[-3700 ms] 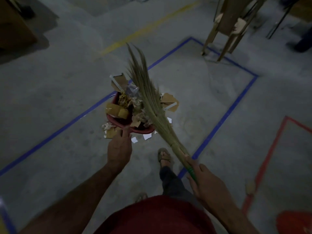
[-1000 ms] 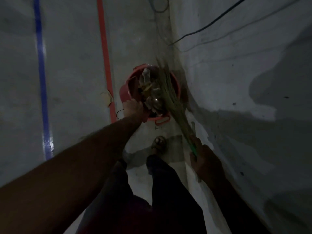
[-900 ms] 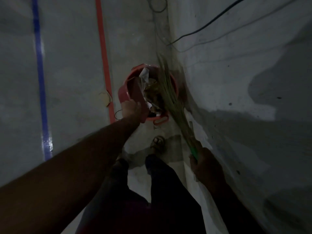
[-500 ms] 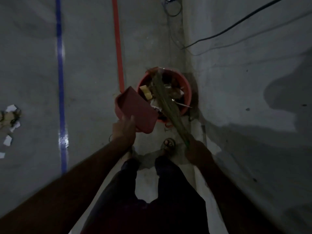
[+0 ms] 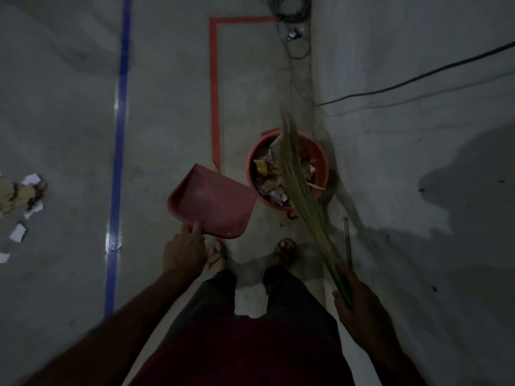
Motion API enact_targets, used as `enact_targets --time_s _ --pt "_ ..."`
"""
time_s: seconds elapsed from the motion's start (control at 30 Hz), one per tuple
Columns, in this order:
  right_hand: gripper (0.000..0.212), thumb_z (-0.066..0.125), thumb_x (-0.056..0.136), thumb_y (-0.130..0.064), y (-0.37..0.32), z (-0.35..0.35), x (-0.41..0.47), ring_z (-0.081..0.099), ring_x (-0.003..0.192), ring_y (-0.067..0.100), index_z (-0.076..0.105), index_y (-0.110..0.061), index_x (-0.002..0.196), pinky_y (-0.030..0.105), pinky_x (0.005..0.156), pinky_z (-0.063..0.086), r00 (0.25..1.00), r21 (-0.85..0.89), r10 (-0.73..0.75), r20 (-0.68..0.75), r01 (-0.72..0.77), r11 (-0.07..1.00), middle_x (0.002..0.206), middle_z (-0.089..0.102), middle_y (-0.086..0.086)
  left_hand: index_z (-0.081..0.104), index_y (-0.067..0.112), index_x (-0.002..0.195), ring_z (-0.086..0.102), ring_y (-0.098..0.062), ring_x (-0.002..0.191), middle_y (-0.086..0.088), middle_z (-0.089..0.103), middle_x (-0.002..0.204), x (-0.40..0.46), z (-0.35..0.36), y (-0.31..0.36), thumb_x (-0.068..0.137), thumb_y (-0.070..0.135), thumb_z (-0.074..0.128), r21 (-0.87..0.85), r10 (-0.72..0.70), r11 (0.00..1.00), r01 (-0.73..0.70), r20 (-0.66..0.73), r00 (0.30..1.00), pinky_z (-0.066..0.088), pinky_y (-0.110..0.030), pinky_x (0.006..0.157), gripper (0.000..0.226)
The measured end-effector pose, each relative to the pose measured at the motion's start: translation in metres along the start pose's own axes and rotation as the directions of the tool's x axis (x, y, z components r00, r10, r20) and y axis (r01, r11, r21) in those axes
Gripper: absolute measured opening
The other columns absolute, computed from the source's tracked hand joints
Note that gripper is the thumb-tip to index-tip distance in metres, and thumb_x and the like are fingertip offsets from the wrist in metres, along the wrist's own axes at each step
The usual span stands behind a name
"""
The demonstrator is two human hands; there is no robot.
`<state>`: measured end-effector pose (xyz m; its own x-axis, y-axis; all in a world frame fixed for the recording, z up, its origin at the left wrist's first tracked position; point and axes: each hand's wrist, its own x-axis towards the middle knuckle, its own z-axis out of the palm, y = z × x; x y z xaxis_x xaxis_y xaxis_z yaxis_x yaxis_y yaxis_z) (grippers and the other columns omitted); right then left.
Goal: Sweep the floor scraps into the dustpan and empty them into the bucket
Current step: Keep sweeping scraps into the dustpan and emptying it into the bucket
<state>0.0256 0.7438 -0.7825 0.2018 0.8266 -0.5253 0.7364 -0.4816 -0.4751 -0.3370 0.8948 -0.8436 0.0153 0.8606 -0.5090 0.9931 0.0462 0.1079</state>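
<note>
Left hand [image 5: 182, 253] grips smooth red dustpan [image 5: 211, 203]; right hand [image 5: 355, 302] bristly broom [image 5: 301, 188].

No readable text anywhere here, honestly. Nothing printed shows on the dustpan [image 5: 211, 203], the bucket [image 5: 320, 160], or the paper scraps [image 5: 21, 203] on the floor.

Head view very dim overall, low contrast, colours muted and shadow detail noisy. Brightest patch: pale strip of floor [image 5: 245, 299] between the person's legs. Specular glare on the blue tape line [image 5: 113, 240] at its lower part, and a fainter sheen higher up. Large soft-edged dark shadow across the wall [image 5: 418, 79] at right, lower half. Bottom of frame nearly black. Slight softness throughout; left hand [image 5: 182, 253] a little smeared. Wide-angle bending visible at the edges.
</note>
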Motion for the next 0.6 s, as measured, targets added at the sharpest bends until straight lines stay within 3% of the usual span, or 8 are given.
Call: enact_targets --time_s 0.2,0.3,0.47,0.6 --pt "0.066 0.064 0.094 -0.03 -0.069 0.012 -0.011 0.061 0.107 0.013 0.033 -0.043 0.151 0.027 0.08 0.05 0.984 -0.048 -0.171 -0.052 0.168 0.985 0.125 0.062 -0.004 0.05 0.018 0.121 0.062 -0.037 0.077 -0.013 0.057 0.107 -0.029 -0.022 -0.033 0.093 0.024 0.054 -0.063 0.002 0.998 -0.009 -0.113 0.994 0.041 -0.037 0.058 0.029" --pt "0.065 0.065 0.095 -0.026 -0.109 0.019 0.006 0.054 0.119 0.018 0.035 -0.04 0.151 0.03 0.088 0.045 0.95 -0.076 -0.309 -0.055 0.304 0.95 0.133 0.06 -0.001 0.049 0.02 0.126 0.061 -0.031 0.075 -0.01 0.057 0.106 -0.047 -0.036 -0.046 0.094 0.022 0.052 -0.117 -0.032 0.993 0.009 -0.197 0.98 0.04 -0.035 0.057 0.032" --pt "0.072 0.064 0.094 -0.023 -0.158 0.019 0.035 0.05 0.13 0.016 0.028 -0.04 0.154 0.026 0.096 0.046 0.838 -0.098 -0.545 -0.021 0.541 0.835 0.15 0.044 -0.009 0.048 0.021 0.127 0.058 -0.029 0.071 -0.008 0.056 0.099 -0.075 -0.054 -0.062 0.099 0.024 0.048 -0.215 -0.176 0.971 0.104 -0.347 0.921 0.037 -0.033 0.056 0.028" --pt "0.07 0.063 0.094 -0.026 -0.178 0.015 0.051 0.053 0.127 0.02 0.029 -0.041 0.153 0.031 0.096 0.049 0.768 -0.084 -0.639 0.05 0.641 0.763 0.144 0.051 -0.001 0.048 0.02 0.126 0.051 -0.024 0.064 -0.008 0.057 0.096 -0.106 -0.069 -0.068 0.1 0.024 0.049 -0.269 -0.324 0.937 0.221 -0.44 0.838 0.033 -0.032 0.052 0.026"
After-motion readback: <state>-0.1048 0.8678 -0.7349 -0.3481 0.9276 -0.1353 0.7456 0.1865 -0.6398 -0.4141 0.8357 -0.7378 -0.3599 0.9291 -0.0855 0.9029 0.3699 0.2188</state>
